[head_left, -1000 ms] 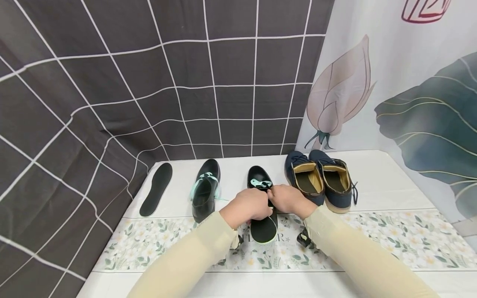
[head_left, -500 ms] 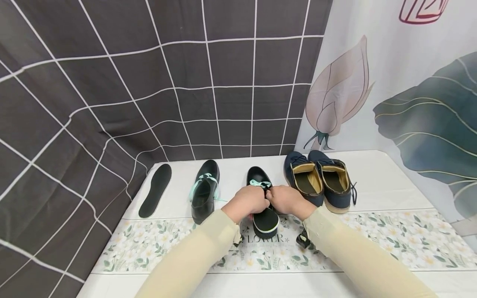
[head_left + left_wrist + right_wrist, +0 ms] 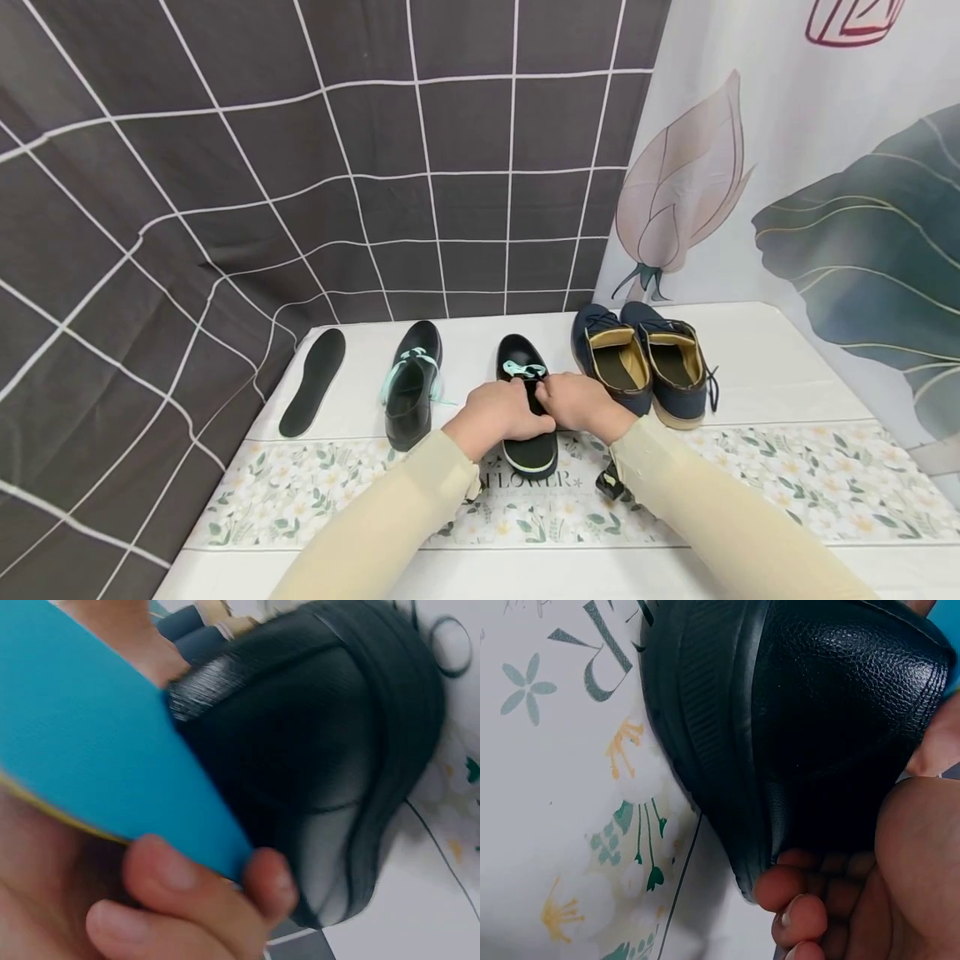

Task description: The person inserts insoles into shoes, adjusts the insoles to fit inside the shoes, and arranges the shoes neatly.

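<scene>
In the middle of the table, a black leather shoe [image 3: 513, 348] with mint laces [image 3: 524, 368] points away from me. Over its opening lies an insole [image 3: 531, 450], dark on top with a pale rim, its blue underside [image 3: 112, 727] facing the left wrist camera. My left hand [image 3: 501, 414] pinches the insole, thumb stretched across its top and fingers curled beneath. My right hand [image 3: 576, 400] grips the shoe's right side near the laces, its fingers [image 3: 781, 885] curled against the leather. How far the insole's front reaches inside is hidden by my hands.
To the left stands a matching black shoe [image 3: 408, 404] with loose mint laces. A loose dark insole [image 3: 313, 383] lies farther left. Two navy shoes [image 3: 678, 396] with tan linings stand close by my right hand. A dark grid-patterned cloth [image 3: 390, 200] rises behind the table.
The insole's near end has shifted away from me and sits closer over the shoe's heel. My left thumb has stretched out across the insole. The right hand has hardly moved.
</scene>
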Action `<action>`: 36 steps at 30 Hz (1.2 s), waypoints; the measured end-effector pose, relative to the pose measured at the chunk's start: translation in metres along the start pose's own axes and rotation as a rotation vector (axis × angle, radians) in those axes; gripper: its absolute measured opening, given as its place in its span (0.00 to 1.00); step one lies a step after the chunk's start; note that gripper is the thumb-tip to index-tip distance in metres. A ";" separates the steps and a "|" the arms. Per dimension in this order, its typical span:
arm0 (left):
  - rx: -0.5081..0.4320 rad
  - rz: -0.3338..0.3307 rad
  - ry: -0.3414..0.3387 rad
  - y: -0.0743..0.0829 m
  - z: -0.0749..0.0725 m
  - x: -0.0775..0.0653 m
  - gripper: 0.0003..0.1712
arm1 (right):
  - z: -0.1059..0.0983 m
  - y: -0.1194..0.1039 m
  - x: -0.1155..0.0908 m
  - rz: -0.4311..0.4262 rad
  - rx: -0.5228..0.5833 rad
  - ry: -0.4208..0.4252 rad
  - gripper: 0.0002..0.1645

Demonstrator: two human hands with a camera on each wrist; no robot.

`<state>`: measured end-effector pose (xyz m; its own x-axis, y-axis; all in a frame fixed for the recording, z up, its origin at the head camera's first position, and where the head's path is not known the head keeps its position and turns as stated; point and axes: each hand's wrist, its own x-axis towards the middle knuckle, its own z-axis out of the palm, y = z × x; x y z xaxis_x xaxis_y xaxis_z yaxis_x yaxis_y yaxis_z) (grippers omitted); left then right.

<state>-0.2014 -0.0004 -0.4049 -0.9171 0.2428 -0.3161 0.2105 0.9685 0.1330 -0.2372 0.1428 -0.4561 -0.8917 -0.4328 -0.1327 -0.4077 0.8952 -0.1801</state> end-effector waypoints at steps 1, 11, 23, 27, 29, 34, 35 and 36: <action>0.003 -0.002 -0.005 0.001 -0.001 -0.003 0.48 | 0.000 -0.001 0.000 0.002 0.001 0.000 0.21; 0.140 0.026 0.008 0.017 -0.005 -0.034 0.48 | -0.001 -0.001 -0.001 0.097 0.051 0.003 0.28; 0.333 0.146 -0.007 0.028 -0.010 -0.042 0.23 | 0.001 -0.004 -0.002 0.064 0.033 0.021 0.30; 0.300 0.159 -0.025 0.024 -0.013 -0.039 0.21 | 0.000 -0.004 -0.003 0.058 0.032 0.031 0.29; 0.282 0.165 -0.033 0.022 -0.014 -0.036 0.21 | -0.001 -0.004 -0.003 0.050 0.019 0.032 0.28; 0.272 0.182 -0.035 0.019 -0.016 -0.030 0.22 | -0.001 -0.004 -0.003 0.027 0.006 0.029 0.27; 0.264 0.184 -0.036 0.018 -0.015 -0.028 0.22 | -0.001 -0.004 -0.003 0.032 0.018 0.030 0.27; 0.257 0.184 -0.034 0.018 -0.015 -0.027 0.22 | 0.000 -0.004 -0.003 0.035 0.024 0.030 0.28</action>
<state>-0.1784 0.0093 -0.3801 -0.8446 0.4129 -0.3408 0.4546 0.8894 -0.0490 -0.2332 0.1408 -0.4549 -0.9110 -0.3975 -0.1100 -0.3716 0.9068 -0.1989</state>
